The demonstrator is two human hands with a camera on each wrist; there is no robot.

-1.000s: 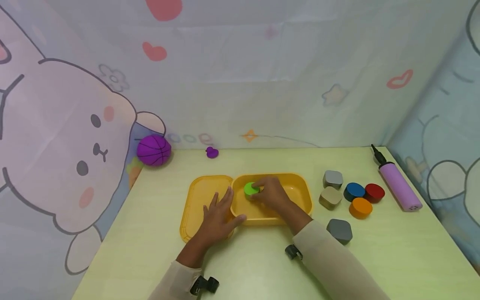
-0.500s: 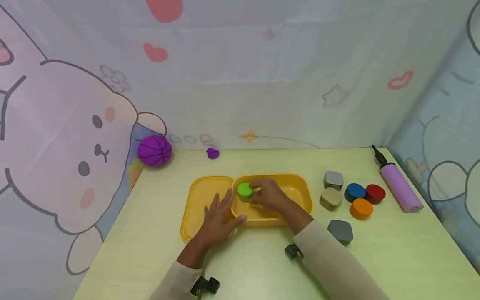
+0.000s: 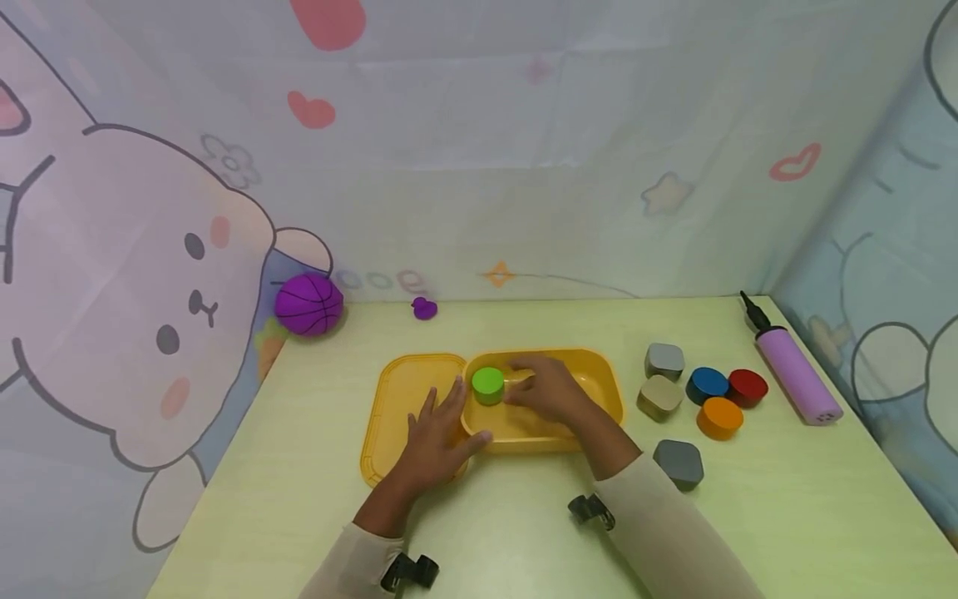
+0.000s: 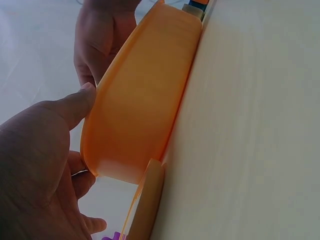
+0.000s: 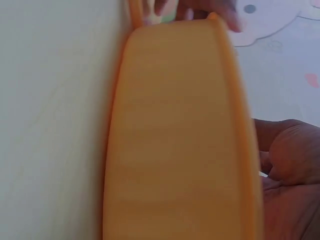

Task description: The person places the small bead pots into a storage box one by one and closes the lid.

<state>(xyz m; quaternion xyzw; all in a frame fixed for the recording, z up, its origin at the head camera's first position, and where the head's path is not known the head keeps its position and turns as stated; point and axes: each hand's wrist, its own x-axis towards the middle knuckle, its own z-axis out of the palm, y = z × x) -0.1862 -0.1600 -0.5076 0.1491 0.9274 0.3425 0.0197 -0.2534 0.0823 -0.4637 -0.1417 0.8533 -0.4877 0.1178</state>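
The green block (image 3: 488, 385) is in the box (image 3: 535, 446); six blocks (image 3: 721, 418) are still right of it. Left hand (image 3: 434, 441) touches the box, fingers apart; right hand (image 3: 550, 391), inside, parted, empty.

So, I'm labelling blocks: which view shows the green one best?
The head view: it looks into the yellow tray, where the green block sits in plain sight. Neither wrist view shows the block; both face the tray's outer wall.

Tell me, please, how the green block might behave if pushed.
The green block looks stiff, given its crisp edges. Sitting flat and low, it would probably slide rather than tip. Pushed left, it would likely soon meet the nearby wall of the yellow container.
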